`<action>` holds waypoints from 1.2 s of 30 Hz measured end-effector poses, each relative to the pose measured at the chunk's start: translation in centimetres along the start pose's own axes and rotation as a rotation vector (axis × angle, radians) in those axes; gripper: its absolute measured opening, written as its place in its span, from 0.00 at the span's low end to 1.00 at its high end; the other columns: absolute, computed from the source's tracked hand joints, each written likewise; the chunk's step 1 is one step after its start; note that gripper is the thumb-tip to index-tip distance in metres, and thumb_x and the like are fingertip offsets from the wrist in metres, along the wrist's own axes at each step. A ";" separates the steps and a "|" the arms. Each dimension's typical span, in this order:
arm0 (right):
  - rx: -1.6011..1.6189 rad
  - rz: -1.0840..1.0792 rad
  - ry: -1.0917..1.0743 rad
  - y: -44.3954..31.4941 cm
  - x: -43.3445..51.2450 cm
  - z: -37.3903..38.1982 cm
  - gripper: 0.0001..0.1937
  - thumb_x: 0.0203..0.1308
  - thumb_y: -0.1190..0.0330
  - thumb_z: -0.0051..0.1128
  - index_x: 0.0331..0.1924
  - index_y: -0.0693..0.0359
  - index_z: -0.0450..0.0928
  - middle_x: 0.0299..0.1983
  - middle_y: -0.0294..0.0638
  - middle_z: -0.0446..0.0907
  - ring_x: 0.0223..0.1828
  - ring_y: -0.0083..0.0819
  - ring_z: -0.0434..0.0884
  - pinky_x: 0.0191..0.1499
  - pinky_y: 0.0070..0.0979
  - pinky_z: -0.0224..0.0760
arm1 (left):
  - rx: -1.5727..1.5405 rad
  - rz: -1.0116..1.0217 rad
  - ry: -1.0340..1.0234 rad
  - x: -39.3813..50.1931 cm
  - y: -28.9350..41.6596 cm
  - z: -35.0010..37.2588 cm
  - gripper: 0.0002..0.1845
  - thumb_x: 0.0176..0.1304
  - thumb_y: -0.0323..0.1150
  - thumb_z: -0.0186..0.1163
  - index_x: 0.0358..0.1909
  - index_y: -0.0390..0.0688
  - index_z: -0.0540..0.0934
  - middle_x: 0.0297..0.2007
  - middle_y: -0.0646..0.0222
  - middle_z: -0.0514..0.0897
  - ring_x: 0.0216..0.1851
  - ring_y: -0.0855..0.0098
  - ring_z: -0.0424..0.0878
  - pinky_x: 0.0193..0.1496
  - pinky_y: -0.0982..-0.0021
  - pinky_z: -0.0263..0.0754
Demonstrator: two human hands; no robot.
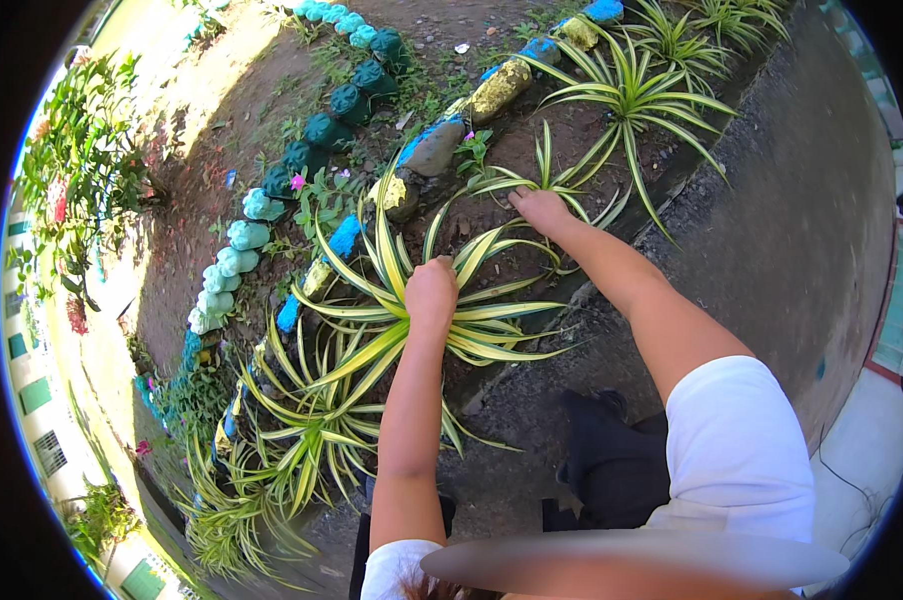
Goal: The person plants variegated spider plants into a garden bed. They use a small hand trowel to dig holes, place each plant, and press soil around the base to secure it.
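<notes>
My left hand (431,289) is in the middle of a large variegated spider plant (391,322), its fingers curled among the green and yellow striped leaves; what they grip is hidden. Up and to the right, my right hand (539,210) reaches down to a smaller spider plant (546,180), fingertips at the base of its leaves. The fingers look bent together, but whether they pinch a leaf cannot be told. Brown soil (496,270) shows between the two plants.
Stones painted blue and yellow (500,90) edge the bed. Beyond them runs a curved row of teal and green painted pieces (249,234). More spider plants (631,97) grow along the strip. A concrete path (759,225) lies to the right. A flowering shrub (84,172) stands far left.
</notes>
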State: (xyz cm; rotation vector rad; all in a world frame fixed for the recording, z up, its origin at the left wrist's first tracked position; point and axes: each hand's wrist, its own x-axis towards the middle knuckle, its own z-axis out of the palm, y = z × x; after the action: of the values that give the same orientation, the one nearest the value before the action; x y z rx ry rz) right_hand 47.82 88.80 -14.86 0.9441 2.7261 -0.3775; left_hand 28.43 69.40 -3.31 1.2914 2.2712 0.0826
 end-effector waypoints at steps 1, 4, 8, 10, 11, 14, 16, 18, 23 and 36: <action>-0.027 -0.007 -0.007 -0.2 0.2 -0.1 0.15 0.64 0.74 0.51 0.54 0.59 0.75 0.55 0.48 0.80 0.44 0.45 0.89 0.41 0.40 0.84 | 0.003 -0.006 -0.003 0.0 0.1 0.3 0.12 0.66 0.38 0.60 0.45 0.49 0.89 0.39 0.53 0.89 0.43 0.48 0.87 0.49 0.51 0.82; -0.079 -0.066 -0.004 -0.3 0.7 -0.3 0.13 0.65 0.74 0.51 0.53 0.59 0.74 0.54 0.48 0.81 0.43 0.44 0.89 0.39 0.38 0.84 | -0.011 -0.020 0.008 -0.1 0.5 1.0 0.11 0.66 0.37 0.60 0.44 0.48 0.88 0.38 0.52 0.89 0.42 0.47 0.87 0.48 0.50 0.83; -0.166 -0.199 -0.040 0.7 1.3 -0.6 0.12 0.66 0.73 0.50 0.52 0.58 0.76 0.55 0.47 0.80 0.43 0.43 0.89 0.39 0.38 0.84 | 0.026 -0.027 -0.015 0.2 1.8 1.4 0.11 0.64 0.34 0.60 0.43 0.45 0.87 0.37 0.49 0.88 0.42 0.46 0.87 0.47 0.50 0.83; -0.094 -0.156 0.020 1.4 1.2 -0.7 0.11 0.66 0.73 0.50 0.50 0.58 0.77 0.54 0.46 0.81 0.43 0.44 0.89 0.39 0.39 0.84 | 0.042 -0.021 -0.031 0.3 2.5 1.3 0.10 0.64 0.32 0.59 0.41 0.41 0.87 0.37 0.47 0.88 0.42 0.46 0.88 0.47 0.50 0.83; -0.074 -0.108 0.011 1.6 1.0 -0.7 0.10 0.66 0.73 0.51 0.50 0.57 0.77 0.54 0.46 0.81 0.42 0.44 0.89 0.39 0.40 0.84 | 0.048 -0.009 -0.019 0.3 2.9 1.2 0.09 0.64 0.31 0.58 0.40 0.40 0.86 0.37 0.47 0.88 0.42 0.46 0.88 0.47 0.50 0.83; 0.287 0.028 0.195 1.7 0.3 -0.9 0.09 0.66 0.70 0.56 0.48 0.57 0.81 0.47 0.46 0.83 0.42 0.47 0.87 0.44 0.44 0.81 | 0.050 0.020 0.025 0.3 3.5 0.7 0.08 0.64 0.28 0.56 0.34 0.38 0.85 0.38 0.48 0.88 0.41 0.47 0.88 0.47 0.51 0.83; 0.491 0.006 0.358 1.3 -0.2 -1.3 0.07 0.65 0.68 0.60 0.44 0.58 0.83 0.43 0.47 0.84 0.41 0.49 0.85 0.47 0.45 0.78 | 0.047 0.011 0.008 0.3 3.6 0.4 0.08 0.65 0.28 0.56 0.35 0.38 0.85 0.39 0.48 0.88 0.42 0.47 0.88 0.47 0.51 0.83; 0.584 -0.024 0.335 0.8 -0.5 -2.0 0.07 0.64 0.70 0.61 0.44 0.60 0.83 0.41 0.46 0.85 0.38 0.46 0.86 0.44 0.42 0.79 | 0.037 0.000 -0.004 0.3 3.6 0.2 0.09 0.65 0.27 0.56 0.36 0.37 0.85 0.39 0.47 0.88 0.43 0.47 0.88 0.47 0.51 0.83; 0.999 0.091 0.272 -0.4 1.2 -6.7 0.07 0.64 0.74 0.62 0.44 0.64 0.83 0.36 0.42 0.85 0.30 0.31 0.85 0.37 0.32 0.78 | 0.008 -0.011 -0.039 -0.1 3.4 0.1 0.09 0.65 0.27 0.56 0.36 0.35 0.84 0.39 0.46 0.88 0.43 0.47 0.88 0.48 0.51 0.84; 0.998 -0.184 0.277 -7.4 10.7 -31.1 0.16 0.70 0.66 0.61 0.58 0.63 0.80 0.47 0.44 0.85 0.38 0.28 0.88 0.39 0.29 0.84 | 0.083 -0.015 -0.067 -0.4 4.7 0.4 0.11 0.69 0.28 0.54 0.39 0.38 0.86 0.43 0.52 0.89 0.46 0.52 0.89 0.49 0.55 0.85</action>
State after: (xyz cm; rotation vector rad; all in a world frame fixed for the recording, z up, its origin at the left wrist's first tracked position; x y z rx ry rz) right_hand 30.86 99.02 12.43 0.9653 2.8198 -1.8713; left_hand 32.52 71.53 -2.08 1.2995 2.2481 -0.0593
